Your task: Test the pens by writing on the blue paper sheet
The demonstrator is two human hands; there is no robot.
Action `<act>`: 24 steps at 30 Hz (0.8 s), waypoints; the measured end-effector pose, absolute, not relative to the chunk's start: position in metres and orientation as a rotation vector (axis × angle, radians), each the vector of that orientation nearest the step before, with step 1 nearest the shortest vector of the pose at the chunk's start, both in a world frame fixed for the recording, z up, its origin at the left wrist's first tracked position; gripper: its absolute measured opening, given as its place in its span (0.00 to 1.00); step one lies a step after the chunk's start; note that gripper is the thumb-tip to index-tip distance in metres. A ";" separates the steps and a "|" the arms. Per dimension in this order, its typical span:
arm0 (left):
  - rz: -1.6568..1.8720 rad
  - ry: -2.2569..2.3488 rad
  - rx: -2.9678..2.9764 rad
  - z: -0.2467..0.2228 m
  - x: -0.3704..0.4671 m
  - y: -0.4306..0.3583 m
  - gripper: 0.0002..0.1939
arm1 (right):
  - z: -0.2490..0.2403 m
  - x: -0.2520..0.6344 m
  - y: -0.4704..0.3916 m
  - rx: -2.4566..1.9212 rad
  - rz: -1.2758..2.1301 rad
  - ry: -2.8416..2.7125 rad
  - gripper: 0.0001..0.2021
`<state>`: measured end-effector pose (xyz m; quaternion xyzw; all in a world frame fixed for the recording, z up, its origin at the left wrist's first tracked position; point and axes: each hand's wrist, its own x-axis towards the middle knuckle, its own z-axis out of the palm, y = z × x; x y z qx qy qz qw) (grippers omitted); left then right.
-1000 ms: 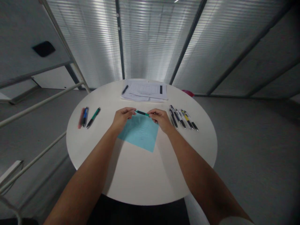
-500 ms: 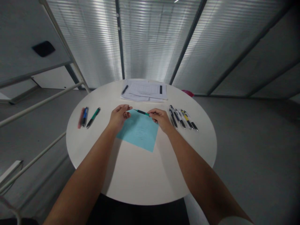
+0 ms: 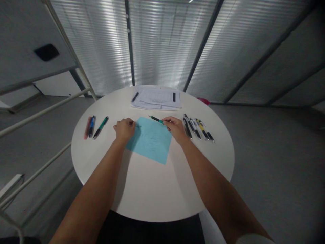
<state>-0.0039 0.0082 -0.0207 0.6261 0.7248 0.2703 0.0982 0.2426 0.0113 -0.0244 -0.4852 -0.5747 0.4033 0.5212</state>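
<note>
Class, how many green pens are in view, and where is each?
2: one green pen lies left on the table; the right hand holds the other green pen.

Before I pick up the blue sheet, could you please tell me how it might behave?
The blue sheet looks as thin as paper, so it would probably be light and flop when lifted. It lies flat on the smooth table, so it may slide easily.

Both hands (image 3: 125,129) apart, fingers curled
</note>
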 end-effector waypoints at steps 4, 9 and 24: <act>0.693 2.129 1.938 -0.021 -0.002 0.007 0.17 | -0.024 0.241 0.010 -1.173 0.974 -1.402 0.10; 0.670 2.131 1.931 -0.021 -0.002 0.007 0.17 | -0.024 0.241 0.010 -1.171 0.974 -1.429 0.10; 0.708 2.091 1.920 -0.025 -0.003 0.010 0.14 | -0.028 0.241 0.013 -1.168 0.957 -1.468 0.09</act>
